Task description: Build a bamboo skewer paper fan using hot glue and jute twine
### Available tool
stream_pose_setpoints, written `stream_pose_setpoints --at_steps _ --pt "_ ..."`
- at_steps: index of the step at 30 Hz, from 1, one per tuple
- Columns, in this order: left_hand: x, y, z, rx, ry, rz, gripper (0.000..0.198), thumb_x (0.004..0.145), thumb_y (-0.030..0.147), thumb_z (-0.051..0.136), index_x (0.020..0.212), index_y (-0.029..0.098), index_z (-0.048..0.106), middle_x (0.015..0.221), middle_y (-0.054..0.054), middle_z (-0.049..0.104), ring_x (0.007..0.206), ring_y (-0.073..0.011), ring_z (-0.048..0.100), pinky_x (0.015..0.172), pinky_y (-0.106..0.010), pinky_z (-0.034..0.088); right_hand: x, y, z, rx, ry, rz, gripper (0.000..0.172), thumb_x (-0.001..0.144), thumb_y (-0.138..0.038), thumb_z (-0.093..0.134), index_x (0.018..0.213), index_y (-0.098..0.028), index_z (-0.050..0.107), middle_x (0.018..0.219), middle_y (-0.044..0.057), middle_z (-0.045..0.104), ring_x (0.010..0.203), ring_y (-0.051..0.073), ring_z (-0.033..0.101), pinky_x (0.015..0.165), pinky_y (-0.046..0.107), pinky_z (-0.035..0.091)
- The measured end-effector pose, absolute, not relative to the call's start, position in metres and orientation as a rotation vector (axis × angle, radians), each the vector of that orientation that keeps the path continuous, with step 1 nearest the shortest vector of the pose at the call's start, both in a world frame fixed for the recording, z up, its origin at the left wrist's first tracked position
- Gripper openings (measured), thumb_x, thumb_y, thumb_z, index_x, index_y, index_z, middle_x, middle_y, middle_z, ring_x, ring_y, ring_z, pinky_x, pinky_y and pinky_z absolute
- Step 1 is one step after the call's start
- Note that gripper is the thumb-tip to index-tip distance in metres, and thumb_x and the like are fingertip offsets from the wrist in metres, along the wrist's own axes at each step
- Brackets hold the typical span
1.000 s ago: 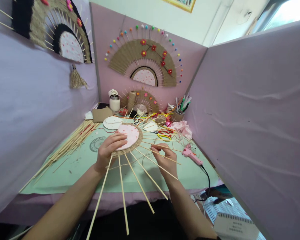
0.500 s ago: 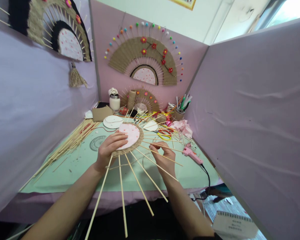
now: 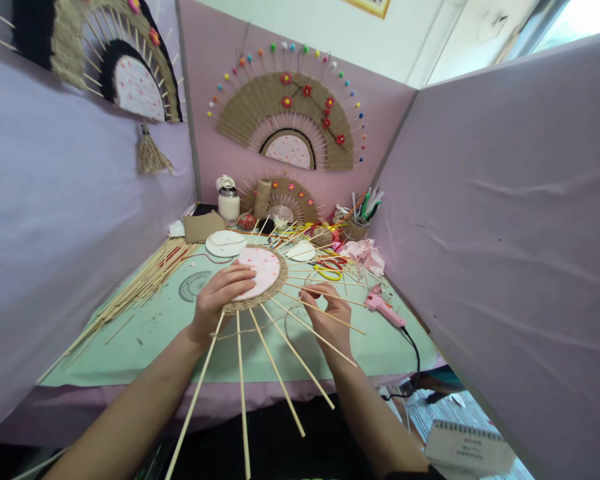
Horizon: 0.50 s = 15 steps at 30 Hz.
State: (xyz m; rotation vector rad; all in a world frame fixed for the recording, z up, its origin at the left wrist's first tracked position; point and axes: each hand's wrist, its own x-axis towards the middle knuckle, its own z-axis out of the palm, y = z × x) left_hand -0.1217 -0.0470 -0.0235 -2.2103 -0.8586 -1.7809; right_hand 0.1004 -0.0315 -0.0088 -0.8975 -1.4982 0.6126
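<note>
My left hand (image 3: 223, 293) grips the straight side of a half-round fan frame (image 3: 265, 270), its fingers over the pink dotted fabric and its thumb out of sight beneath. A woven twine border edges the fabric, and thin wooden sticks (image 3: 279, 373) fan out from it toward me and to the right. Among the right-hand sticks, my right hand (image 3: 326, 310) is pinched on a thin strand of twine (image 3: 286, 320). That strand passes loosely across the near sticks. Where exactly the fingertips meet it is hard to make out.
Loose sticks (image 3: 135, 287) lie at the left. A pink glue gun (image 3: 384, 309) with a black cord rests at the right, near yellow-handled scissors (image 3: 327, 272) and crumpled pink fabric (image 3: 364, 257). Behind stand a white bottle (image 3: 229, 205) and a tool holder (image 3: 356, 230). Finished fans (image 3: 250, 107) hang on the partitions.
Both hands keep nearly the same pose. The near stick ends have shifted slightly left, and the twine's slack between the sticks has changed a little.
</note>
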Motion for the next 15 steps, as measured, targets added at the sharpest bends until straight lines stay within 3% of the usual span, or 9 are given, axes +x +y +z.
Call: stream_pose_setpoints --at_steps 11,15 --pt "-0.12 -0.048 -0.02 -2.15 -0.899 -1.807 0.022 0.089 0.029 0.055 0.107 0.023 0.066 0.111 -0.009 0.068 0.11 -0.0232 0.06 0.099 -0.049 0.045 0.113 -0.036 -0.009 -0.955 -1.575 0.645 0.015 0.072 -0.026 0.07 0.087 -0.022 0.069 0.079 0.002 0.065 0.075 0.017 0.055 0.077 0.034 0.045" --pt "-0.121 -0.047 -0.022 -2.158 -0.886 -1.806 0.023 0.09 0.029 0.054 0.109 0.023 0.065 0.112 -0.009 0.068 0.111 -0.0228 0.06 0.1 -0.049 0.045 0.121 -0.04 -0.018 -0.998 -1.405 0.76 0.011 0.074 -0.028 0.068 0.081 -0.021 0.067 0.081 0.002 0.064 0.072 0.015 0.056 0.072 0.031 0.046"
